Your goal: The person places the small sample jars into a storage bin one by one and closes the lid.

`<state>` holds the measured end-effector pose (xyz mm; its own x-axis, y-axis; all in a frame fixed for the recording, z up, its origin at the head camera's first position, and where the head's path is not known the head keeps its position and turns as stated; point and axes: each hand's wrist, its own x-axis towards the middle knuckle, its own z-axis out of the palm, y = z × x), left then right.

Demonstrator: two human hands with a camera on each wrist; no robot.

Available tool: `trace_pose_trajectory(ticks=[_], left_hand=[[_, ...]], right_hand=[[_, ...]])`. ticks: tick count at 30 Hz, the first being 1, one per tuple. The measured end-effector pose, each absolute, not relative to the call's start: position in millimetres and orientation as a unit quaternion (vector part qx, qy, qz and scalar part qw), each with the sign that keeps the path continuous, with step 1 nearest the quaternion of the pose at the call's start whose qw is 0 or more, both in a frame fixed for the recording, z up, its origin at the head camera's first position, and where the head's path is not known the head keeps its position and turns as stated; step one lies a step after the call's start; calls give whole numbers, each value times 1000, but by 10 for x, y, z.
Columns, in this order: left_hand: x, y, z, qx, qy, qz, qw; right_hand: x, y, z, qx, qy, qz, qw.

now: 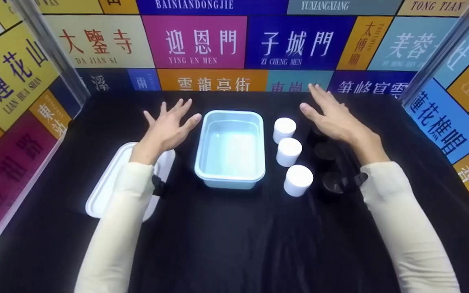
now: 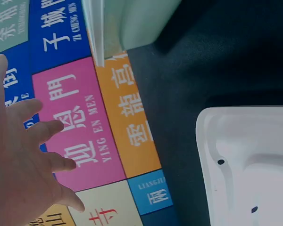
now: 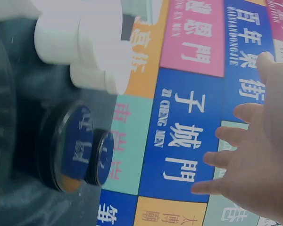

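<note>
My left hand [image 1: 169,128] is held with fingers spread above the table, between a white plastic lid [image 1: 101,195] and a pale blue tub [image 1: 230,178]. The sleeve hides part of that lid. To the right, my right hand [image 1: 336,116] hovers with its fingers extended, touching nothing. Three white jars [image 1: 289,151] with round tops stand in a row beside the tub. Right of them are several dark round containers [image 1: 334,182], hard to make out against the black cloth; two show shiny tops [image 3: 73,148] in the right wrist view.
Black cloth [image 1: 226,240] covers the table. Behind it and at both sides rise panels [image 1: 206,42] printed with coloured blocks and lettering. Clear upright posts [image 1: 51,49] stand at the back corners.
</note>
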<state>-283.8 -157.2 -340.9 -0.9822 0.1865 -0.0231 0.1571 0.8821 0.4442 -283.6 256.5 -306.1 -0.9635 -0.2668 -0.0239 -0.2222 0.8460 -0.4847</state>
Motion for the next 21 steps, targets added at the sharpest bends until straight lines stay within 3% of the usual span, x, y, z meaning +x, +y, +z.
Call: trace_pose_trajectory(ticks=[14,21], left_hand=[[-2570,-1486,-3532,94,938,331,40],[-2462,-1390,-3609,86,912,398,36]], right_hand=[[-2540,2602,-3286,-134,933,-333,18],[-2389,2656,-3435,-186,897,-400,11]])
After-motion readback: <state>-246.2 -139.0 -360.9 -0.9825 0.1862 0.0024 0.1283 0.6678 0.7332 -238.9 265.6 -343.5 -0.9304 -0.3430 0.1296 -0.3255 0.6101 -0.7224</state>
